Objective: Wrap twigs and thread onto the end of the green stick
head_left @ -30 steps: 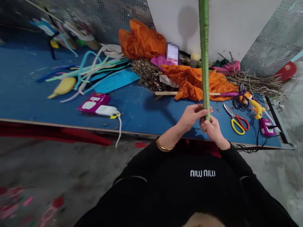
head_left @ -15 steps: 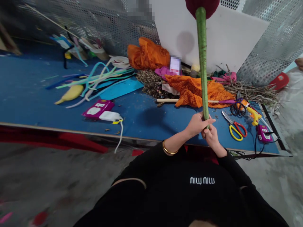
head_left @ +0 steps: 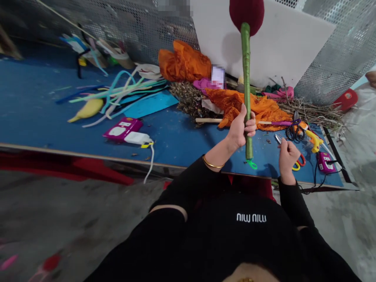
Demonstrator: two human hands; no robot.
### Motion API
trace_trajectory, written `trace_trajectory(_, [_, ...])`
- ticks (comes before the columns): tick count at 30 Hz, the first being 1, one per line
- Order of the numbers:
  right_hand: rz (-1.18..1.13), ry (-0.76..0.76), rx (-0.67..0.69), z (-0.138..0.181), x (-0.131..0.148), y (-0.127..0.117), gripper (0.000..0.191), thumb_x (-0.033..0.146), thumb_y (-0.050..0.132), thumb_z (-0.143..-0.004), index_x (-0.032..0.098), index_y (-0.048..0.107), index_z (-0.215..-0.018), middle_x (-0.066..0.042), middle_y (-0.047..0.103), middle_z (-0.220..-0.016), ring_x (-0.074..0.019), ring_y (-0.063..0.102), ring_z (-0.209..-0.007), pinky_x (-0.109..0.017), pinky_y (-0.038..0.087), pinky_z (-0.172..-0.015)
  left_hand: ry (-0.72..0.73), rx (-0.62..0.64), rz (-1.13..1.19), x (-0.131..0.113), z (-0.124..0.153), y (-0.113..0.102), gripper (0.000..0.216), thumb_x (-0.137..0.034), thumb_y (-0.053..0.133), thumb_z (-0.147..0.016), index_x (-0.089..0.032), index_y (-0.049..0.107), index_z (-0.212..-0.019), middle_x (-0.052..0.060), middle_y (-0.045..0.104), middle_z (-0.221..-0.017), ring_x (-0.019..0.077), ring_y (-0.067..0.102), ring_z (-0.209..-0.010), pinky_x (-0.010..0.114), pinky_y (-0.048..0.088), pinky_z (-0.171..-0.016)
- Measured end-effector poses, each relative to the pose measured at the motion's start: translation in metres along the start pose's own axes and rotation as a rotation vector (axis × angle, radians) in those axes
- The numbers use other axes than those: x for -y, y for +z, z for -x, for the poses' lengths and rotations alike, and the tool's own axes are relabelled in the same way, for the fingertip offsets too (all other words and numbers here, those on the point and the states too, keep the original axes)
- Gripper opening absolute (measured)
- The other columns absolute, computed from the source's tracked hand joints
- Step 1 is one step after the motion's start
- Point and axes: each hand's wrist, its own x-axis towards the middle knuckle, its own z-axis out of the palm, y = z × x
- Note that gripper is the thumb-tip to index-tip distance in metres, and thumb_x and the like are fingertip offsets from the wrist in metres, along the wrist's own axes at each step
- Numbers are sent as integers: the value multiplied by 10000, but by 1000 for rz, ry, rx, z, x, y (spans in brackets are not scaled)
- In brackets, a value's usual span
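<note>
My left hand (head_left: 242,127) is closed around a long green wrapped stem (head_left: 246,70) and holds it upright above the blue table (head_left: 44,113). A dark red round head (head_left: 246,13) tops the stem, and a small green loop (head_left: 251,163) hangs from its lower end. My right hand (head_left: 287,154) is off the stem. Its fingers are curled over the red and yellow scissors (head_left: 297,163) lying near the table's front edge.
Orange cloth (head_left: 264,107), dry twigs (head_left: 314,109), black scissors (head_left: 295,131), a yellow glue gun (head_left: 313,140) and a purple device (head_left: 324,162) lie at the right. Coloured strips (head_left: 123,92) and a purple and white pack (head_left: 123,131) lie at the left. Mesh panels stand behind.
My right hand let go of the stem's lower end and moved right onto the scissors. My left hand slid higher and lifted the stem.
</note>
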Motion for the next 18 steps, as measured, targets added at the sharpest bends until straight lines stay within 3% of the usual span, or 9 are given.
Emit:
trace_trajectory(2, [-90,-30,108,-5,1,-2,673,717,809,-725,202,716,-1149,-133,752,-1212,-266,711,-1069,-456,558,-1064,-30,12,40,-2,-3,0,594,-704,618,-992,-182,515,-731,-143,264,-489,2,203,-329,131,170,-323])
trace_trajectory(4, [-301,68,347,1,7,3,897,742,859,-655,231,634,-1356,-142,709,-1374,-267,729,-1152,-449,575,-1075,-50,9,65,0,-7,0,583,-680,608,-1011,-183,501,-725,-147,251,-484,0,190,-326,125,165,-322])
trace_trajectory(5, [-411,161,486,9,13,8,870,765,832,-685,234,639,-1346,-132,737,-1311,-251,754,-1090,-431,604,-1021,-55,3,70,3,-9,-1,581,-669,593,-1024,-184,495,-721,-148,248,-480,0,185,-324,124,163,-323])
trace_trajectory(7, [-546,339,766,28,25,21,718,810,755,-751,208,701,-1138,-84,775,-1013,-203,758,-846,-369,640,-823,-44,-4,66,9,-12,-3,578,-652,565,-1047,-186,488,-715,-146,248,-473,1,177,-323,128,161,-327])
trace_trajectory(9, [-543,416,911,46,35,34,621,801,724,-780,206,659,-943,8,655,-714,-127,606,-553,-282,542,-554,-17,12,37,13,-13,-5,569,-648,558,-1054,-187,506,-725,-144,256,-469,9,181,-322,143,182,-334])
trace_trajectory(12, [-344,304,788,57,38,48,488,722,613,-891,250,506,-829,95,446,-577,-80,369,-427,-237,336,-431,28,71,-39,16,-13,-7,531,-677,552,-1045,-186,613,-852,-100,446,-516,47,381,-372,179,364,-409])
trace_trajectory(15, [12,82,590,50,28,54,362,582,532,-959,268,426,-814,58,490,-638,-120,451,-546,-256,365,-543,56,35,-72,21,-11,-7,505,-676,598,-1024,-175,664,-1003,-14,664,-699,104,635,-582,211,515,-571])
trace_trajectory(18, [279,-41,533,47,14,57,230,456,554,-942,260,465,-861,-1,578,-717,-175,530,-648,-283,351,-611,83,-114,-80,34,-12,-5,436,-586,764,-955,-175,632,-897,-54,588,-632,63,534,-506,173,441,-507])
